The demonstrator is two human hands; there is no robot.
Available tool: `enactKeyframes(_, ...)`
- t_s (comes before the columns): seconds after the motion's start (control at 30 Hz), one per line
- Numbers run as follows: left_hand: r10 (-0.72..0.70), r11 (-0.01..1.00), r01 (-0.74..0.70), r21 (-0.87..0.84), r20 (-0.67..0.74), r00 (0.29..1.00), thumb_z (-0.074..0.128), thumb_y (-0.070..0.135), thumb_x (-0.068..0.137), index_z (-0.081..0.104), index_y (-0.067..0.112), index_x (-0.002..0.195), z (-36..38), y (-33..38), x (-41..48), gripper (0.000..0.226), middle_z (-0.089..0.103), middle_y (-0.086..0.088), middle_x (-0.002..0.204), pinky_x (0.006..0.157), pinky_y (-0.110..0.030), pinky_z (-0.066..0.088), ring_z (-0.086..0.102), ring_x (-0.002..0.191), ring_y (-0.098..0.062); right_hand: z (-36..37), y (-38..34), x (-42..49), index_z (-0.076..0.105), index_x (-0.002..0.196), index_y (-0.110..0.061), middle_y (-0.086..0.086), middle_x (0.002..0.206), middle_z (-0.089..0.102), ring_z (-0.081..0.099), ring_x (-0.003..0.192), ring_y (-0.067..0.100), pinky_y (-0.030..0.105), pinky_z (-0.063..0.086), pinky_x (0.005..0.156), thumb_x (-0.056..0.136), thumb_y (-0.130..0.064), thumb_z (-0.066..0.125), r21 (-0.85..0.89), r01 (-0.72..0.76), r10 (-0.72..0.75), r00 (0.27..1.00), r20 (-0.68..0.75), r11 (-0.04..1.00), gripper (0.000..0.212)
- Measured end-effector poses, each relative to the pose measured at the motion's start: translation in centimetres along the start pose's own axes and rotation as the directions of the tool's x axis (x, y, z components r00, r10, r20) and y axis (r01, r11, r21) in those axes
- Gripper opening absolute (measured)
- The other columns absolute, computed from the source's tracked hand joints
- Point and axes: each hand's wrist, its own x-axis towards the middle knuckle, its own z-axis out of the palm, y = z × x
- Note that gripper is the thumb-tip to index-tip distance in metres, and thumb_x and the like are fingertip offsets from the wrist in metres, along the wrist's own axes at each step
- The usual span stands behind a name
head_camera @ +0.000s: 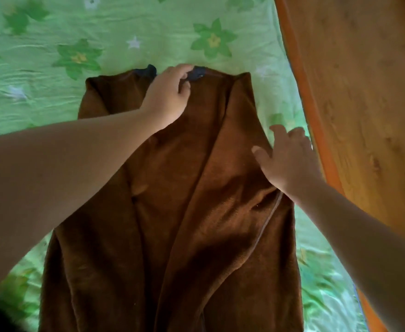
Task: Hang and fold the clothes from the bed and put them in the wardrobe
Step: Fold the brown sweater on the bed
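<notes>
Our left forearm crosses the near part of the view and reaches to the far end of the brown fleece garment [196,212]. It lies spread lengthwise on the green flowered bedsheet [53,32], its sides turned in toward the middle in long soft folds. Our left hand [166,97] has thumb and fingers curled together, pinching the dark trim [198,73] at that far edge. Our right hand [290,161] lies flat on the garment's right edge, fingers straight and spread, just beside the orange wooden board [364,92] along the bed. We judge the work to be at an early stage: this one piece is laid out and partly narrowed, yet no crosswise fold shows, so it is not a finished bundle. No hanger, wardrobe or other clothes are in view, so we cannot tell how many pieces are done or waiting. What is left, as we read it, is to finish the fold and carry the garment to the wardrobe.
</notes>
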Motion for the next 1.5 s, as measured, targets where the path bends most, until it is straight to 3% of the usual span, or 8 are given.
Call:
enactKeyframes(0.13, -0.242, 0.85, 0.261, 0.458, -0.101, 0.965, 0.039, 0.038, 0.103, 0.04, 0.027, 0.145, -4.3, -7.8, -1.2, 0.044, 0.049, -0.015, 0.141, 0.108, -0.059, 0.03, 0.043, 0.131, -0.04, 0.9, -4.7, 6.6, 0.006, 0.161, -0.029, 0.026, 0.139, 0.044, 0.049, 0.123, 0.046, 0.052, 0.043, 0.1, 0.103, -0.05, 0.044, 0.181, 0.065, -0.076, 0.995, 0.056, 0.981, 0.073)
enactKeyframes(0.23, -0.49, 0.844, 0.494, 0.209, -0.071, 0.869, 0.043, 0.043, 0.102, 0.038, 0.021, 0.149, -6.9, -12.7, -1.2, 0.053, 0.046, -0.023, 0.143, 0.109, -0.056, 0.037, 0.044, 0.131, -0.044, 1.3, -6.8, 10.6, 0.004, 0.16, -0.01, 0.029, 0.146, 0.044, 0.044, 0.133, 0.047, 0.052, 0.037, 0.109, 0.101, -0.045, 0.054, 0.292, -0.101, 0.094, 0.995, 0.038, 0.951, 0.085)
enactKeyframes(0.37, -0.614, 0.771, 0.603, -0.205, 0.008, 0.789, 0.058, 0.04, 0.098, 0.06, 0.012, 0.131, -9.2, -15.6, -1.7, 0.043, 0.064, -0.017, 0.121, 0.088, -0.039, 0.052, 0.062, 0.103, -0.031, 1.6, -6.4, 13.0, 0.05, 0.134, -0.003, 0.021, 0.125, 0.061, 0.058, 0.118, 0.042, 0.05, 0.049, 0.101, 0.091, -0.049, 0.063, 0.453, -0.279, 0.29, 0.956, 0.047, 0.847, 0.063)
enactKeyframes(0.5, -0.549, 0.827, 0.542, -0.152, -0.011, 0.835, 0.056, 0.032, 0.101, 0.065, 0.005, 0.097, -9.3, -16.0, -1.9, 0.029, 0.061, -0.015, 0.083, 0.061, -0.032, 0.04, 0.059, 0.08, -0.029, 1.6, -6.4, 13.5, 0.048, 0.122, -0.005, 0.014, 0.107, 0.059, 0.06, 0.101, 0.037, 0.042, 0.048, 0.08, 0.096, -0.029, 0.053, 0.575, -0.2, 0.266, 0.963, -0.033, 0.793, 0.035)
enactKeyframes(0.63, -0.526, 0.819, 0.565, 0.099, -0.261, 0.809, 0.043, 0.025, 0.106, 0.054, -0.007, 0.114, -10.6, -17.9, -2.0, 0.035, 0.056, -0.036, 0.118, 0.091, -0.051, 0.041, 0.053, 0.112, -0.05, 1.2, -5.5, 13.8, 0.038, 0.128, 0.0, 0.028, 0.115, 0.059, 0.059, 0.103, 0.043, 0.04, 0.038, 0.075, 0.106, -0.024, 0.041, 0.438, -0.12, 0.206, 0.966, -0.155, 0.891, 0.032)
enactKeyframes(0.83, -0.621, 0.782, 0.616, -0.096, -0.198, 0.758, 0.05, 0.049, 0.099, 0.051, 0.007, 0.121, -8.6, -18.1, -3.7, 0.048, 0.061, -0.017, 0.112, 0.083, -0.042, 0.043, 0.056, 0.103, -0.036, 2.3, -6.1, 13.4, 0.023, 0.15, 0.001, 0.031, 0.13, 0.056, 0.055, 0.12, 0.049, 0.051, 0.045, 0.092, 0.108, -0.042, 0.034, 0.253, -0.185, 0.224, 0.965, -0.133, 0.95, 0.061)
enactKeyframes(1.07, -0.393, 0.891, 0.439, 0.119, -0.281, 0.875, 0.048, 0.018, 0.101, 0.044, 0.002, 0.127, -9.6, -18.9, -3.8, 0.03, 0.055, -0.029, 0.121, 0.088, -0.05, 0.042, 0.054, 0.112, -0.047, 1.8, -4.9, 15.1, 0.029, 0.141, 0.001, 0.034, 0.126, 0.055, 0.055, 0.115, 0.051, 0.047, 0.038, 0.08, 0.11, -0.032, 0.029, 0.134, -0.125, 0.154, 0.96, -0.234, 0.983, 0.045)
enactKeyframes(1.5, -0.39, 0.827, 0.442, 0.346, -0.213, 0.896, 0.031, 0.029, 0.108, 0.02, 0.003, 0.15, -6.5, -21.1, -2.5, 0.051, 0.038, -0.032, 0.139, 0.096, -0.062, 0.04, 0.049, 0.119, -0.056, 4.6, -4.9, 15.7, 0.024, 0.147, -0.003, 0.031, 0.127, 0.057, 0.056, 0.117, 0.051, 0.055, 0.043, 0.09, 0.11, -0.035, 0.024, -0.024, -0.119, 0.111, 0.967, -0.23, 0.993, 0.049)
